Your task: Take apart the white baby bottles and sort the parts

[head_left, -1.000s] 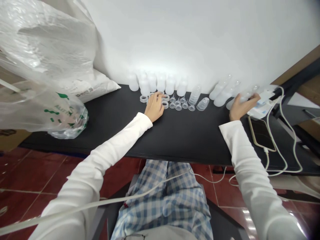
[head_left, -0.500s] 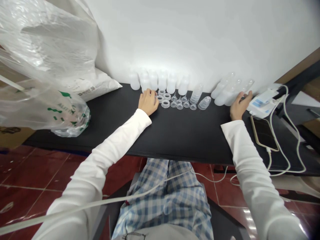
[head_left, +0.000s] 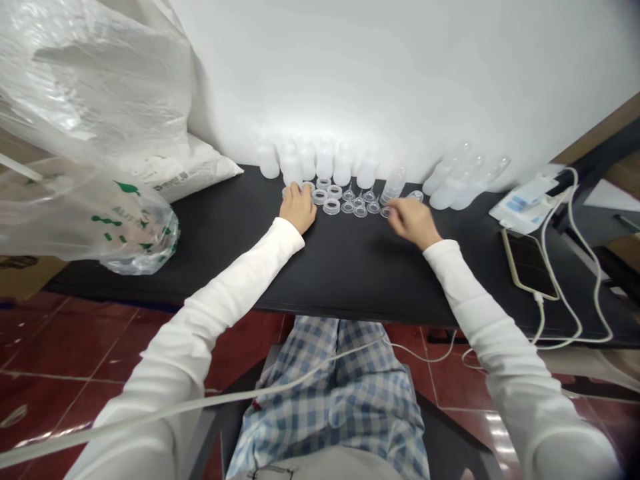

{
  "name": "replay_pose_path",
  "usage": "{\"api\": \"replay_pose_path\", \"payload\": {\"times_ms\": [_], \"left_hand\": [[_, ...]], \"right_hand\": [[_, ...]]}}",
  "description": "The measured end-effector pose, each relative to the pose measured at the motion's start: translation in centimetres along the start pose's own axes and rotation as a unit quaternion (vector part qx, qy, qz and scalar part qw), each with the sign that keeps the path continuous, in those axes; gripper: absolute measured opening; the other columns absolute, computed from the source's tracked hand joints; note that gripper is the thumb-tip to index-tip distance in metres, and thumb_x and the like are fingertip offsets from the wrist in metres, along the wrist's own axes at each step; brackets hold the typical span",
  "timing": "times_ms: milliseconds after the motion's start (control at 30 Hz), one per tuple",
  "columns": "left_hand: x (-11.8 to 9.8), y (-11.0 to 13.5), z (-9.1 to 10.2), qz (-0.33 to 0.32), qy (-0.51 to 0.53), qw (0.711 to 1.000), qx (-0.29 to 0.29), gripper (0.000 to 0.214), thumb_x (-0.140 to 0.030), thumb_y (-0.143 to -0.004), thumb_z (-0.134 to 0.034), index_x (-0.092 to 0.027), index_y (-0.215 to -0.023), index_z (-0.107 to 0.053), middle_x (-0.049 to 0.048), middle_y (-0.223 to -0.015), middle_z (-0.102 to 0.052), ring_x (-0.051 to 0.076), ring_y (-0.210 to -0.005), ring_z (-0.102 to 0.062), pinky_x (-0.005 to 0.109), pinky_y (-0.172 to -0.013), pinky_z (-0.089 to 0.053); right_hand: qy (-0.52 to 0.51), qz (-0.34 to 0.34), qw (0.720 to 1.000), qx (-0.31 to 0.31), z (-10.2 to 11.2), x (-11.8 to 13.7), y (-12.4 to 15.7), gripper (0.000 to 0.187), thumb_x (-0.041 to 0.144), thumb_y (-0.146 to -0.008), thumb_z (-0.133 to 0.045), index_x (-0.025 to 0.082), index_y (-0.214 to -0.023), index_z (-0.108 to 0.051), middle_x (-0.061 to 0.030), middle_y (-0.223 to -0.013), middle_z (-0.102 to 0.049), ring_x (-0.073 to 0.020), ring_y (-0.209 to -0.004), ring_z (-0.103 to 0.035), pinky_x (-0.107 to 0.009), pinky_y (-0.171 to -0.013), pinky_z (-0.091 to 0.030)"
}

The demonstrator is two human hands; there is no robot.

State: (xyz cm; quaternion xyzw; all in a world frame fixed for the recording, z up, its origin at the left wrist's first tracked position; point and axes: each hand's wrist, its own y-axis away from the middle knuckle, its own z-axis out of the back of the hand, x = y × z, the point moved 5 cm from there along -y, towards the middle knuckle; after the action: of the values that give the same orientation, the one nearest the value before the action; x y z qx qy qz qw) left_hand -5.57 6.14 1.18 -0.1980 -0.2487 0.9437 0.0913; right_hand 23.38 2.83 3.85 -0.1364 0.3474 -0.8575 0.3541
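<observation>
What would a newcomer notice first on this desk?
A row of milky plastic bottles stands against the white wall at the back of the black table, with small clear rings and cones just before it. The left hand rests at the rings, the right hand beside the cones. A big crinkled plastic bag fills the left.

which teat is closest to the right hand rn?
The rightmost clear teat of the front row, just at the right hand fingertips. The other teats sit farther left of it.
</observation>
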Motion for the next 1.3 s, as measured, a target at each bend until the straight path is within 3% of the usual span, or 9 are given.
{"api": "replay_pose_path", "payload": {"times_ms": [133, 300, 467, 567, 700, 800, 900, 1167, 1300], "left_hand": [[-0.1, 0.1, -0.3, 0.006, 0.011, 1.000, 0.004, 0.032, -0.022, -0.091, -0.046, -0.006, -0.114, -0.061, 0.0292, -0.115, -0.061, 0.047, -0.123, -0.054, 0.066, -0.104, -0.042], [-0.6, 0.0, 0.9, 0.016, 0.062, 0.996, -0.054, 0.040, -0.039, -0.099, -0.043, -0.008, -0.117, -0.059, 0.0289, -0.123, -0.059, 0.047, -0.130, -0.051, 0.068, -0.109, -0.039], [-2.2, 0.0, 2.2, -0.024, 0.205, 0.975, -0.076, 0.056, -0.065, -0.101, -0.037, -0.017, -0.123, -0.056, 0.0224, -0.128, -0.058, 0.037, -0.129, -0.056, 0.058, -0.114, -0.043], [-3.3, 0.4, 1.1, 0.002, 0.363, 0.932, -0.023, 0.058, -0.073, -0.098, -0.038, -0.022, -0.118, -0.056, 0.0153, -0.121, -0.062, 0.026, -0.106, -0.068, 0.045, -0.096, -0.056], [-4.2, 1.2, -1.4, 0.165, 0.558, 0.811, 0.068, 0.044, -0.064, -0.101, -0.046, -0.021, -0.107, -0.054, 0.0034, -0.092, -0.064, 0.012, -0.066, -0.067, 0.026, -0.063, -0.056], [-4.9, 1.6, -1.9, 0.230, 0.631, 0.733, 0.109, 0.026, -0.044, -0.105, -0.048, -0.019, -0.103, -0.052, 0.0000, -0.082, -0.064, 0.010, -0.060, -0.066, 0.021, -0.057, -0.053], [-5.3, 1.6, -1.4, 0.244, 0.660, 0.700, 0.124, 0.017, -0.034, -0.105, -0.049, -0.019, -0.099, -0.052, 0.0006, -0.082, -0.067, 0.010, -0.061, -0.067, 0.022, -0.060, -0.054], [-5.4, 1.8, -1.6, 0.227, 0.667, 0.695, 0.142, 0.021, -0.037, -0.100, -0.059, -0.019, -0.094, -0.053, 0.0021, -0.086, -0.069, 0.013, -0.070, -0.071, 0.029, -0.074, -0.058], [-5.8, 1.9, -1.8, 0.217, 0.678, 0.684, 0.159, 0.022, -0.036, -0.099, -0.062, -0.018, -0.091, -0.053, 0.0022, -0.086, -0.070, 0.014, -0.078, -0.073, 0.035, -0.088, -0.058]], "right_hand": [[0.039, 0.036, 0.983, 0.173, -2.7, 3.9, -1.3, 0.040, 0.025, -0.104, -0.040, 0.023, -0.131, -0.069, -0.0082, -0.087, -0.068, -0.0224, -0.077, -0.060, -0.035, -0.076, -0.045], [0.089, 0.040, 0.976, 0.193, -3.0, 4.1, -1.5, 0.045, 0.027, -0.106, -0.038, 0.024, -0.143, -0.063, -0.0116, -0.102, -0.068, -0.0240, -0.085, -0.060, -0.036, -0.079, -0.045], [0.084, 0.027, 0.978, 0.189, -3.4, 3.7, -1.3, 0.044, 0.030, -0.107, -0.036, 0.020, -0.137, -0.067, -0.0132, -0.108, -0.070, -0.0261, -0.092, -0.062, -0.038, -0.083, -0.046], [0.072, 0.020, 0.979, 0.188, -3.4, 3.8, -1.3, 0.042, 0.030, -0.107, -0.036, 0.018, -0.135, -0.066, -0.0142, -0.108, -0.072, -0.0277, -0.095, -0.062, -0.040, -0.084, -0.044], [0.070, 0.014, 0.979, 0.188, -3.2, 3.8, -1.4, 0.041, 0.036, -0.108, -0.040, 0.016, -0.133, -0.066, -0.0146, -0.109, -0.074, -0.0288, -0.096, -0.063, -0.040, -0.084, -0.041], [0.068, 0.008, 0.982, 0.178, -2.9, 3.7, -1.5, 0.040, 0.041, -0.107, -0.044, 0.017, -0.130, -0.066, -0.0134, -0.109, -0.075, -0.0293, -0.095, -0.063, -0.040, -0.084, -0.041], [0.056, -0.001, 0.984, 0.168, -2.6, 3.7, -1.6, 0.036, 0.041, -0.106, -0.046, 0.019, -0.124, -0.068, -0.0126, -0.105, -0.075, -0.0288, -0.093, -0.063, -0.040, -0.084, -0.040], [-0.109, -0.075, 0.991, -0.016, -1.0, 4.3, -1.6, 0.035, 0.045, -0.107, -0.043, 0.023, -0.113, -0.068, -0.0071, -0.090, -0.073, -0.0202, -0.069, -0.061, -0.039, -0.077, -0.049], [-0.181, -0.087, 0.978, -0.048, -1.3, 5.8, -1.5, 0.035, 0.050, -0.105, -0.047, 0.024, -0.113, -0.069, -0.0046, -0.082, -0.069, -0.0197, -0.068, -0.060, -0.036, -0.070, -0.051]]}}
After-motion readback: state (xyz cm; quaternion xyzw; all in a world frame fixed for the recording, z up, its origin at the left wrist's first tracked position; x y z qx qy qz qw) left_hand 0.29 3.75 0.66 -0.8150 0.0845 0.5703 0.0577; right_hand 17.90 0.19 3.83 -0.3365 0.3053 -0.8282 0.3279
